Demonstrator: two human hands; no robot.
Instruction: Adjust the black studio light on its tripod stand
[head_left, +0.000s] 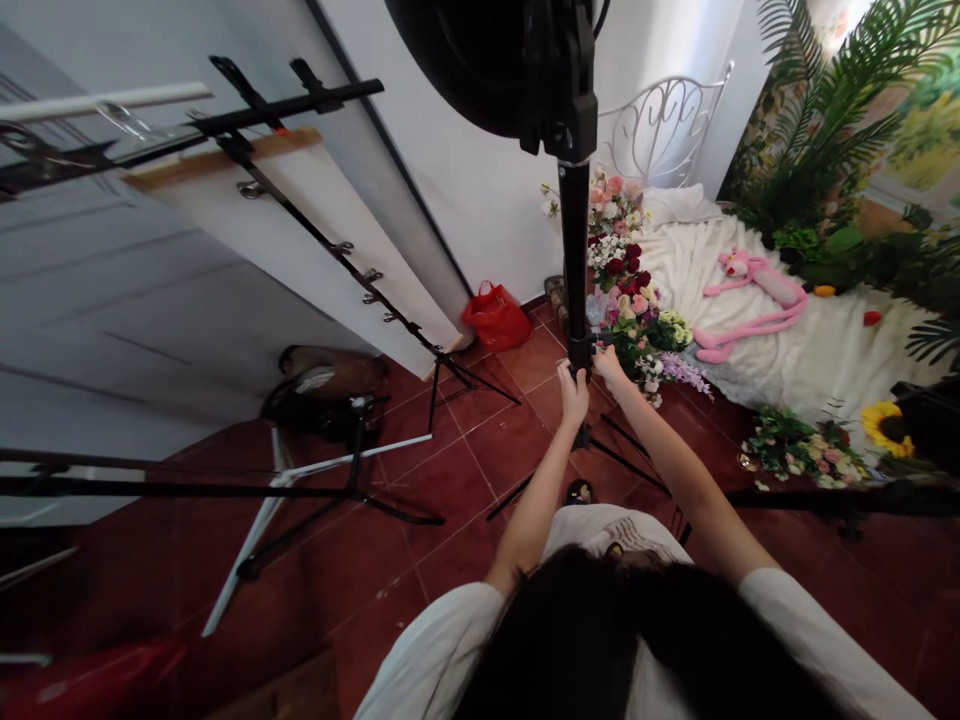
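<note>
A tall black light stand (575, 240) rises in front of me, with a large black lamp head (480, 60) at its top. My left hand (574, 394) is wrapped round the stand's pole, just below a black collar. On the other side and slightly higher, my right hand (608, 364) is closed at the small knob that sticks out from the collar; its fingertips partly hide the knob. The stand's spread legs (626, 455) rest on the red tiled floor (480, 440) below my hands.
At the right, flowers (634, 300) edge a white-draped bed (825, 350) bearing a pink plush toy (776, 285). A red bag (498, 316) sits by the wall. Left are a white backdrop board (360, 270), a small tripod (457, 375) and a white-legged stand (251, 550).
</note>
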